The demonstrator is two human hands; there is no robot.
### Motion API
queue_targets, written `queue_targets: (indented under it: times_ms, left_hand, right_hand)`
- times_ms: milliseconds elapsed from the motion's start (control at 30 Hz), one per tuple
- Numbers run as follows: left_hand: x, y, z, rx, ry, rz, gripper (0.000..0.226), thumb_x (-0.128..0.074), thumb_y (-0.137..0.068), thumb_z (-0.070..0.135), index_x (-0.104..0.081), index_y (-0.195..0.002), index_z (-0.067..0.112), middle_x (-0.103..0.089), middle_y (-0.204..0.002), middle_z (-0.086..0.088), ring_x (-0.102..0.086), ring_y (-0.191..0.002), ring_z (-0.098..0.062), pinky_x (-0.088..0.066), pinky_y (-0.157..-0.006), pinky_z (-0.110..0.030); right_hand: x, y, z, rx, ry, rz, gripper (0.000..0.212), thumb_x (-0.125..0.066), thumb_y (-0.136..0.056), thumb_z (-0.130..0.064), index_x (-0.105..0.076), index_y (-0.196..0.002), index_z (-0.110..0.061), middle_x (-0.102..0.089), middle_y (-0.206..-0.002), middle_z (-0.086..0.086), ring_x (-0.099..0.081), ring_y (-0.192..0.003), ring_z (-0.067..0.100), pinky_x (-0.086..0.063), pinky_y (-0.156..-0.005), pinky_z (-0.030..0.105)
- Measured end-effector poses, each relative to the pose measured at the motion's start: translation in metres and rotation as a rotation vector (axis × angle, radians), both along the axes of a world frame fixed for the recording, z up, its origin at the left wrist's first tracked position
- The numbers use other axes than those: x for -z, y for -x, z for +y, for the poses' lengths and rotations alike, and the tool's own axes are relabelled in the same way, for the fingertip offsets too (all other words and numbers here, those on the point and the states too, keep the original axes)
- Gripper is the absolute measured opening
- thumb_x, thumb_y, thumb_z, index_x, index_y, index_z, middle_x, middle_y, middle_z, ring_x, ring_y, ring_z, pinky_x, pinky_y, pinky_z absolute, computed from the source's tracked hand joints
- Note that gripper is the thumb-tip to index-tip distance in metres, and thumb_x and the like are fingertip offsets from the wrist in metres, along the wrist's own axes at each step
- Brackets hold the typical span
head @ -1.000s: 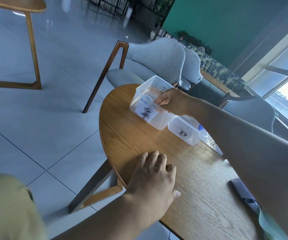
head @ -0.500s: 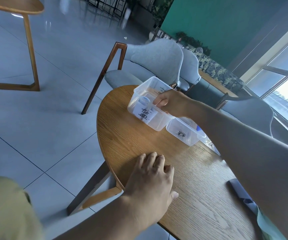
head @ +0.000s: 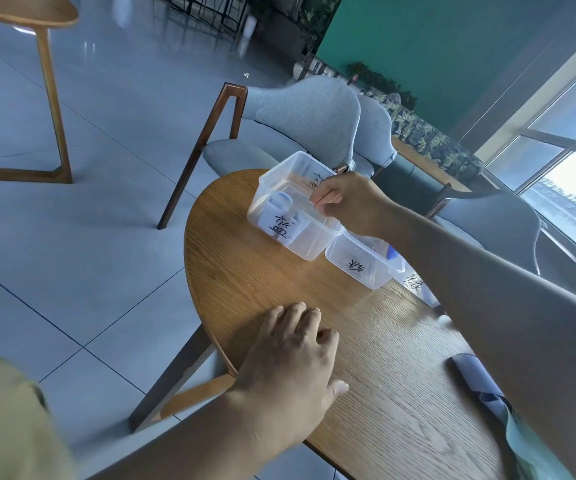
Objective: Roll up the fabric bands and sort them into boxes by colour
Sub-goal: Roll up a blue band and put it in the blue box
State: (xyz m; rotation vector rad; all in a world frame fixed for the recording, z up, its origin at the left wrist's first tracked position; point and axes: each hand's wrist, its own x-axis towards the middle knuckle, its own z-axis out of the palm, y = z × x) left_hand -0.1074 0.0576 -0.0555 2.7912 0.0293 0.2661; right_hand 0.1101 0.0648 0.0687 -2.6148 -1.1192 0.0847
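Here, a rolled pale blue band (head: 281, 199) lies inside the first clear plastic box (head: 290, 237), against its left wall, partly hidden behind a white paper label (head: 281, 227) with black handwriting stuck on the near wall. The right hand (head: 350, 202) hovers at this box's right rim with its fingers curled inward; whether they pinch the rim or hold anything I cannot tell. A second clear box (head: 362, 263), also labelled, stands just beside the first on its right, with something blue (head: 391, 252) showing inside, and a third labelled box (head: 418, 287) peeks out beyond it, mostly blocked by the right forearm. The left hand (head: 295, 362) rests palm down on the round wooden table (head: 245, 271) near its left edge, fingers relaxed and spread, gripping nothing. At the lower right, unrolled blue and pale green fabric bands (head: 487, 393) lie on the table, partly covered by the right arm. Grey upholstered chairs (head: 300, 116) stand behind the table on the tiled floor (head: 72, 254).
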Motion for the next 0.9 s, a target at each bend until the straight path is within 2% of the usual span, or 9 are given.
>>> queue_targets:
  times_ms: [67, 133, 300, 400, 533, 633, 700, 767, 900]
  left_hand:
    - [0.0, 0.0, -0.001, 0.004, 0.0, -0.016, 0.058, -0.05, -0.095, 0.058, -0.051, -0.136, 0.016, -0.038, -0.154, -0.016, -0.028, -0.145, -0.033, -0.018, -0.119, -0.05]
    - [-0.001, 0.0, 0.001, -0.004, 0.015, -0.032, 0.06, -0.042, -0.099, 0.057, -0.04, -0.144, 0.018, -0.024, -0.161, -0.013, -0.014, -0.15, -0.03, -0.007, -0.122, -0.047]
    - [-0.005, 0.003, -0.001, 0.004, 0.015, 0.019, 0.062, -0.035, -0.1, 0.06, -0.032, -0.15, 0.023, -0.013, -0.165, -0.007, -0.004, -0.152, -0.024, 0.0, -0.122, -0.042]
    - [-0.003, 0.003, 0.0, 0.005, 0.01, 0.029, 0.066, -0.029, -0.098, 0.063, -0.031, -0.151, 0.024, -0.015, -0.165, -0.005, -0.005, -0.153, -0.023, -0.002, -0.123, -0.042]
    - [-0.003, 0.003, 0.002, 0.015, 0.014, 0.033, 0.082, -0.008, -0.086, 0.067, -0.034, -0.151, 0.025, -0.021, -0.164, -0.004, -0.01, -0.153, -0.023, -0.006, -0.123, -0.042]
    - [0.001, 0.002, 0.001, 0.021, -0.001, 0.03, 0.091, 0.007, -0.08, 0.07, -0.028, -0.153, 0.028, -0.015, -0.165, -0.001, -0.005, -0.153, -0.021, -0.005, -0.123, -0.041]
    - [0.003, 0.001, 0.001, 0.015, -0.006, 0.015, 0.091, 0.004, -0.08, 0.07, -0.036, -0.15, 0.028, -0.023, -0.163, -0.003, -0.013, -0.152, -0.022, -0.011, -0.122, -0.043]
    - [0.008, -0.001, 0.002, 0.005, -0.026, 0.01, 0.086, -0.005, -0.083, 0.07, -0.052, -0.139, 0.026, -0.04, -0.155, -0.005, -0.03, -0.147, -0.025, -0.024, -0.118, -0.046]
    - [0.014, -0.004, 0.002, -0.013, -0.041, 0.016, 0.079, -0.016, -0.086, 0.07, -0.061, -0.131, 0.023, -0.052, -0.146, -0.006, -0.043, -0.14, -0.027, -0.036, -0.112, -0.047]
  right_hand:
    - [-0.004, -0.001, -0.009, -0.008, -0.007, -0.027, 0.026, -0.064, -0.089, 0.0, -0.074, -0.094, -0.023, -0.071, -0.106, 0.0, -0.066, -0.101, 0.021, -0.055, -0.086, 0.029]
    - [-0.008, 0.0, -0.018, -0.016, -0.009, -0.058, 0.027, -0.065, -0.089, -0.002, -0.073, -0.091, -0.027, -0.07, -0.107, -0.002, -0.064, -0.1, 0.017, -0.054, -0.087, 0.026]
    - [-0.015, -0.002, -0.055, 0.011, -0.043, -0.101, 0.023, -0.064, -0.089, -0.003, -0.073, -0.09, -0.025, -0.071, -0.097, -0.005, -0.065, -0.093, 0.014, -0.051, -0.081, 0.019]
    - [-0.018, -0.006, -0.084, 0.052, -0.024, -0.121, 0.021, -0.063, -0.089, -0.004, -0.076, -0.094, -0.02, -0.072, -0.097, -0.004, -0.065, -0.092, 0.015, -0.051, -0.079, 0.021]
    - [-0.015, -0.014, -0.133, 0.125, 0.038, -0.125, 0.028, -0.069, -0.088, -0.013, -0.069, -0.081, -0.04, -0.073, -0.097, -0.007, -0.068, -0.091, 0.016, -0.055, -0.077, 0.026]
    - [-0.011, -0.013, -0.17, 0.201, 0.063, -0.113, 0.022, -0.073, -0.086, -0.014, -0.071, -0.084, -0.036, -0.073, -0.094, -0.008, -0.067, -0.088, 0.014, -0.053, -0.082, 0.028]
    - [-0.007, -0.01, -0.196, 0.244, 0.079, -0.081, 0.014, -0.073, -0.087, -0.013, -0.073, -0.089, -0.027, -0.072, -0.091, -0.008, -0.067, -0.084, 0.011, -0.05, -0.068, 0.017]
    - [0.001, -0.01, -0.224, 0.317, 0.105, -0.052, 0.014, -0.074, -0.086, -0.013, -0.074, -0.088, -0.027, -0.073, -0.09, -0.008, -0.069, -0.082, 0.013, -0.048, -0.061, 0.015]
    - [0.017, -0.003, -0.267, 0.325, 0.2, -0.023, 0.02, -0.079, -0.082, -0.018, -0.073, -0.084, -0.037, -0.073, -0.094, -0.005, -0.069, -0.091, 0.022, -0.054, -0.086, 0.034]
